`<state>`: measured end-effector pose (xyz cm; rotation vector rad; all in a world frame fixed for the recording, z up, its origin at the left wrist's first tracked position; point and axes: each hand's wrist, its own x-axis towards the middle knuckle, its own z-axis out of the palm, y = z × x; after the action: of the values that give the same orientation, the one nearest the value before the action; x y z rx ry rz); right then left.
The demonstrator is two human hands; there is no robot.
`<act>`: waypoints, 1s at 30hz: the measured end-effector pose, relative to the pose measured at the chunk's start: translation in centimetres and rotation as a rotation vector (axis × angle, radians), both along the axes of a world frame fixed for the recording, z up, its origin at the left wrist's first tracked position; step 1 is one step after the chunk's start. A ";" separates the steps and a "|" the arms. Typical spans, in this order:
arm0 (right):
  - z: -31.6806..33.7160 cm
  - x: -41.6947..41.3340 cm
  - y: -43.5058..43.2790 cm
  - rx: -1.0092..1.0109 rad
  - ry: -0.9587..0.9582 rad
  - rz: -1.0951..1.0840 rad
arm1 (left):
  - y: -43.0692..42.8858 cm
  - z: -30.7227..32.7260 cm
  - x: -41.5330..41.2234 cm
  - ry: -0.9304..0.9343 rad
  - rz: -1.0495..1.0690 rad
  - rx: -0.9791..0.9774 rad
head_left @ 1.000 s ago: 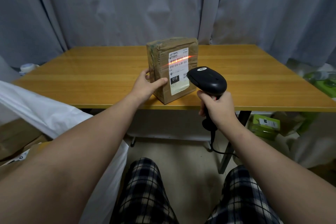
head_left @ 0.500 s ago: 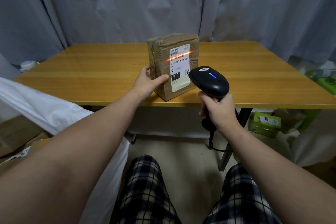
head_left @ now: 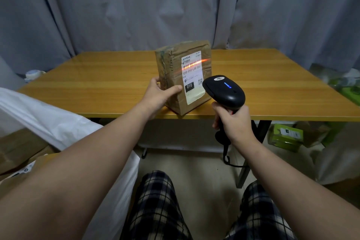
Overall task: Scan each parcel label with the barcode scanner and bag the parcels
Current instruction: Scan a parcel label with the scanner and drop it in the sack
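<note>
A brown cardboard parcel stands upright near the front edge of the wooden table. Its white label faces me, and an orange scan line crosses the barcode. My left hand grips the parcel's near left corner, thumb on the front face. My right hand grips the handle of a black barcode scanner, whose head points at the label and shows a blue light. A white bag lies open at my left.
Grey curtains hang behind the table. Cardboard boxes lie under the white bag at the lower left. Green boxes and wrapped items sit on the floor at the right. The scanner's cable hangs under the table edge. My knees are below.
The scan line stays on the barcode. The scanner's blue light, off one second ago, is lit. Both hands hold nearly the same places.
</note>
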<state>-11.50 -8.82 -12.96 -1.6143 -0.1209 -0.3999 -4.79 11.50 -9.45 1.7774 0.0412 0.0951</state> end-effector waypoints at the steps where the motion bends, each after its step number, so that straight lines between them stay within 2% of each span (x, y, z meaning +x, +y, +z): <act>1: 0.2 0.1 0.2 0.005 -0.005 0.008 | 0.1 0.1 -0.3 -0.005 0.009 -0.012; 8: 4.3 -0.3 5.2 0.029 -0.086 0.241 | 3.9 2.2 -5.4 -0.147 0.124 -0.040; 13: 7.0 -2.1 11.9 0.059 -0.134 0.471 | 9.7 4.6 -13.5 -0.301 0.438 0.076; 16: 7.7 -3.6 15.8 0.005 -0.088 0.570 | 13.0 5.3 -19.2 -0.329 0.642 0.182; 19: 7.7 -4.2 19.4 -0.183 0.016 0.586 | 16.2 4.9 -24.0 -0.337 0.842 0.450; 21: 7.2 -4.4 21.1 -0.306 0.118 0.619 | 17.9 4.5 -25.9 -0.289 0.923 0.733; 25: 5.6 -4.3 22.5 -0.402 0.200 0.613 | 19.8 4.1 -27.4 -0.059 0.822 1.355; 27: 5.3 -4.5 22.4 -0.421 0.226 0.627 | 20.4 3.7 -27.2 0.019 0.735 1.495; 30: 5.1 -4.2 21.5 -0.414 0.326 0.674 | 21.1 2.7 -25.4 0.143 0.637 1.580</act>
<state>-15.74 12.68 -7.82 -1.9009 -0.5067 0.4335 -30.22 32.57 -6.73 3.2702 0.8327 0.5809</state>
